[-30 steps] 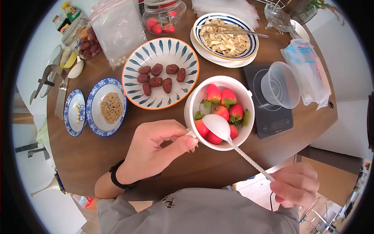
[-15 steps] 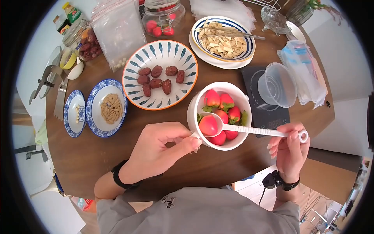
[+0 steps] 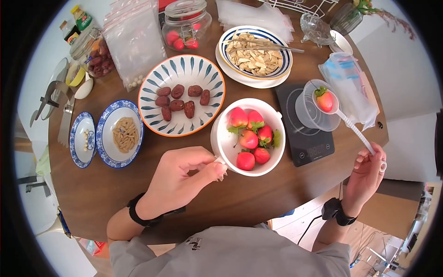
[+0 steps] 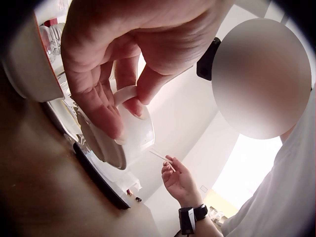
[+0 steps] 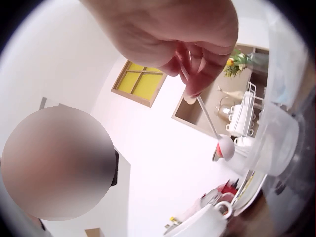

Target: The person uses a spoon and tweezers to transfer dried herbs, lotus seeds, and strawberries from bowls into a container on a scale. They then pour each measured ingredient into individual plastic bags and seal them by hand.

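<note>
My left hand pinches the handle of a white bowl that holds several red strawberry-like fruits with green leaves. In the left wrist view, the fingers of my left hand curl round that handle. My right hand grips the end of a long white spoon. One red fruit lies in the spoon, above the clear plastic tub on the black scale. The right wrist view has my right hand above the spoon's handle.
A patterned plate with several dates lies left of the white bowl. Behind stand a dish of dried slices with tweezers, a glass jar and plastic bags. Two blue-rimmed dishes are at the left.
The spoon has lifted one fruit out of the white bowl and moved right, over the clear tub. My right hand has moved right with it; my left hand keeps hold of the handle.
</note>
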Action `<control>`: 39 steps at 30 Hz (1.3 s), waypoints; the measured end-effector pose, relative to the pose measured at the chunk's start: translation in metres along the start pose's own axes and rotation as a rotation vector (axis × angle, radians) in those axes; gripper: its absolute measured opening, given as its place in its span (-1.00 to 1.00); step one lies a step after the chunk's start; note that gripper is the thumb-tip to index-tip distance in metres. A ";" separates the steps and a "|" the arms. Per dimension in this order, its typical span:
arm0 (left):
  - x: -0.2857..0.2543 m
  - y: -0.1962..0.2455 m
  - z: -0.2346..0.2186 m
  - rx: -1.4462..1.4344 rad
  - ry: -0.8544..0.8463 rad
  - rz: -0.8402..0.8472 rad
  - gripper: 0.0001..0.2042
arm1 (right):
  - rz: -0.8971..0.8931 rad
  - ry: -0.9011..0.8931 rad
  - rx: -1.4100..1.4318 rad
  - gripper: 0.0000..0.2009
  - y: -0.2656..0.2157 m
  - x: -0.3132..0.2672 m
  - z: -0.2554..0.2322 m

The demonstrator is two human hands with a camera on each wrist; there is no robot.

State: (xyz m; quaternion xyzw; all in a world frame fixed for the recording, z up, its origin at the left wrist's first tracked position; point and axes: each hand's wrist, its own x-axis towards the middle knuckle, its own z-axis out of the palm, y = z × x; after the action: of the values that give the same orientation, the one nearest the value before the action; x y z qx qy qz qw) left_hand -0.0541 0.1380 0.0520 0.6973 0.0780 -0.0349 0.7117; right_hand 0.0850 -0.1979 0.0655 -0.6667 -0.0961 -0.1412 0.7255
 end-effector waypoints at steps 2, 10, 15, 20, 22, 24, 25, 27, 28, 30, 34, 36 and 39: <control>0.000 -0.001 0.000 0.000 0.005 0.010 -0.85 | -0.019 -0.061 -0.060 -0.72 0.001 0.001 -0.006; 0.000 -0.003 -0.001 0.026 -0.005 0.035 -0.85 | -0.123 -0.181 -0.603 -0.76 -0.009 -0.006 -0.004; 0.000 -0.003 0.001 0.029 -0.003 0.039 -0.86 | -0.184 -0.230 -0.293 -0.70 -0.026 -0.014 -0.014; -0.001 0.001 -0.001 0.088 -0.028 0.052 -0.86 | -0.234 -0.674 -0.169 -0.74 -0.051 -0.024 0.021; -0.002 0.004 -0.004 0.125 -0.104 0.017 -0.84 | -0.268 -0.704 -0.139 -0.80 -0.049 -0.022 0.029; -0.002 0.005 -0.004 0.119 -0.097 0.022 -0.85 | -0.310 -0.903 -0.161 -0.84 -0.052 -0.016 0.036; -0.002 0.005 -0.003 0.112 -0.092 0.027 -0.85 | -0.323 -0.963 -0.148 -0.85 -0.052 -0.012 0.041; -0.001 0.001 0.001 0.095 -0.062 0.057 -0.86 | -0.221 -0.933 -0.105 -0.84 -0.049 -0.016 0.047; -0.001 -0.001 0.002 0.076 -0.029 0.087 -0.87 | -0.120 -0.905 -0.060 -0.84 -0.046 -0.016 0.049; 0.000 -0.001 0.001 0.077 -0.036 0.076 -0.87 | -0.160 -0.908 -0.065 -0.78 -0.041 -0.015 0.053; 0.000 -0.002 0.000 0.083 -0.046 0.056 -0.87 | 0.223 -0.556 0.087 -0.71 -0.020 -0.017 0.055; 0.000 -0.002 0.000 0.077 -0.042 0.063 -0.87 | 0.328 -0.499 0.135 -0.70 -0.007 -0.015 0.054; 0.000 -0.001 0.000 0.068 -0.032 0.068 -0.86 | 0.399 -0.368 0.211 -0.70 0.009 -0.018 0.048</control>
State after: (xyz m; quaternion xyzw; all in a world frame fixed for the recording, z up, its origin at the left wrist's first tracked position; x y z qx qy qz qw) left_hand -0.0546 0.1377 0.0507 0.7228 0.0416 -0.0242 0.6894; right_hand 0.0739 -0.1478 0.0553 -0.6077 -0.1072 0.1385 0.7747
